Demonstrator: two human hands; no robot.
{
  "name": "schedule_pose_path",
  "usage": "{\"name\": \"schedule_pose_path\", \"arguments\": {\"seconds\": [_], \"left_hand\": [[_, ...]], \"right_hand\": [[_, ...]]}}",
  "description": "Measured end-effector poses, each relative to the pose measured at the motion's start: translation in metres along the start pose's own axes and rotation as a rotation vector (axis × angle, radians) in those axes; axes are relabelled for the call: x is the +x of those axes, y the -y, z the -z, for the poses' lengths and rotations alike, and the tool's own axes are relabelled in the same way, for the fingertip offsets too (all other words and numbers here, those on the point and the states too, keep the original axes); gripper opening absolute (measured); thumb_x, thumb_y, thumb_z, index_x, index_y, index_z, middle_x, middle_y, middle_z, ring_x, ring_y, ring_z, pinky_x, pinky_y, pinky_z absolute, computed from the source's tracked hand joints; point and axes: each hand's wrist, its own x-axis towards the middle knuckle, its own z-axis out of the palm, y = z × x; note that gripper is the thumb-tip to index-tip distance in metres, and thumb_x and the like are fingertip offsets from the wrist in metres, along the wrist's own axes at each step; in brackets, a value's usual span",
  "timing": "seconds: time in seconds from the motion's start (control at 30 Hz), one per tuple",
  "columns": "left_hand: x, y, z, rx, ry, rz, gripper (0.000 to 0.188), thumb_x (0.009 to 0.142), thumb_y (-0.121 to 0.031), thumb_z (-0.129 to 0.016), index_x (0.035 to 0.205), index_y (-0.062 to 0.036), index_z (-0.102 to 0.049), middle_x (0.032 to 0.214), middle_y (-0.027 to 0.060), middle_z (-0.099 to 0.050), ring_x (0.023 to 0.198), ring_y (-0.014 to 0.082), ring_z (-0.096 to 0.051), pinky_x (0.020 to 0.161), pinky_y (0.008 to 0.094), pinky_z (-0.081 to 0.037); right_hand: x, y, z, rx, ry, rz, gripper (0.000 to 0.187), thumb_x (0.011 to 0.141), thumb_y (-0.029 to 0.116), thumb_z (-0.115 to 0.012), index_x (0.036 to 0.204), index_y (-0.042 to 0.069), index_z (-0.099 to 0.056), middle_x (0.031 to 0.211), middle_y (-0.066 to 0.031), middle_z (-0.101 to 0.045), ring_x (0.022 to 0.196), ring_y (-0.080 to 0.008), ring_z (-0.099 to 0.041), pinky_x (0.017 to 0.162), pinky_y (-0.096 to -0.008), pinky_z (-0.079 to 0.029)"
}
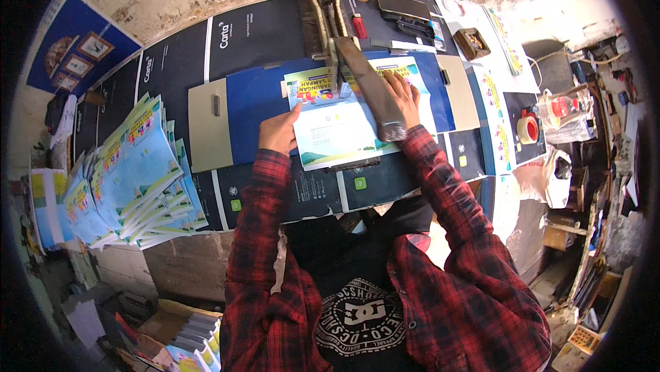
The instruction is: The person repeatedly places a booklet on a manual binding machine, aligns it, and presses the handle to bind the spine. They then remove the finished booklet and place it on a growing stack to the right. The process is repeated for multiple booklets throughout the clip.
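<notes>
A light-blue printed booklet (337, 140) lies open and flat under a long-armed stapler (371, 87) with a worn metal lever. My left hand (278, 131) pinches the booklet's left edge, thumb on top and the other fingers mostly hidden. On the right half, my right hand (404, 97) rests with its fingers spread on the paper, close beside the lever. The lever covers part of the sheet and slants down toward my right wrist. Beneath the booklet is a blue board (251, 107) with beige end panels.
Fanned stacks of similar booklets (137, 173) cover the table's left end. More printed sheets (491, 121) lie at the right, near a roll of tape (528, 130). A phone (403, 6), a red lighter (359, 26) and a small open box (472, 43) are at the back.
</notes>
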Motion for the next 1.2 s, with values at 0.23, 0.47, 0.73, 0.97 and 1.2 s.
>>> {"name": "schedule_pose_path", "arguments": {"seconds": [0.23, 0.47, 0.73, 0.97, 1.2], "left_hand": [[0.023, 0.013, -0.015, 0.153, 0.048, -0.071, 0.033, 0.090, -0.024, -0.072, 0.106, 0.0049, -0.068, 0.093, 0.0100, -0.071, 0.080, 0.0174, -0.070, 0.069, 0.0345, -0.058], [0.115, 0.063, 0.025, 0.269, 0.078, 0.063, 0.065, 0.087, -0.051, -0.066, 0.137, -0.0124, -0.049, 0.124, 0.0049, -0.062, 0.114, 0.0189, -0.058, 0.096, 0.0406, -0.047], [0.049, 0.009, 0.025, 0.231, 0.059, 0.056, 0.049, 0.092, -0.041, -0.066, 0.127, -0.0067, -0.057, 0.120, 0.0077, -0.066, 0.112, 0.0196, -0.062, 0.098, 0.0381, -0.048], [0.024, 0.009, -0.045, 0.181, -0.005, 0.014, 0.039, 0.091, -0.026, -0.070, 0.121, -0.0025, -0.062, 0.113, 0.0127, -0.068, 0.103, 0.0234, -0.066, 0.093, 0.0402, -0.051], [0.029, 0.015, -0.031, 0.164, 0.034, 0.012, 0.045, 0.091, -0.031, -0.070, 0.125, -0.0035, -0.059, 0.117, 0.0103, -0.066, 0.108, 0.0221, -0.064, 0.094, 0.0391, -0.049]], "right_hand": [[-0.005, -0.021, 0.016, -0.035, -0.018, -0.108, 0.076, 0.082, 0.065, -0.062, 0.133, 0.009, -0.056, 0.141, -0.0169, -0.049, 0.134, -0.0356, -0.040, 0.112, -0.0544, -0.023], [-0.011, -0.042, 0.021, -0.063, 0.027, -0.162, 0.079, 0.083, 0.069, -0.057, 0.134, 0.009, -0.055, 0.145, -0.0186, -0.044, 0.137, -0.0367, -0.036, 0.112, -0.0561, -0.022], [0.004, -0.015, 0.003, 0.062, 0.006, -0.117, 0.080, 0.084, 0.070, -0.055, 0.136, 0.009, -0.053, 0.146, -0.0191, -0.043, 0.137, -0.0389, -0.037, 0.110, -0.0587, -0.024], [0.000, -0.049, 0.019, -0.028, 0.045, -0.163, 0.086, 0.083, 0.076, -0.049, 0.138, 0.009, -0.051, 0.148, -0.0180, -0.042, 0.140, -0.0375, -0.034, 0.113, -0.0561, -0.021], [-0.002, -0.047, 0.010, -0.068, 0.064, -0.200, 0.097, 0.080, 0.082, -0.043, 0.145, 0.011, -0.044, 0.153, -0.0183, -0.036, 0.144, -0.0364, -0.029, 0.116, -0.0548, -0.018]]}}
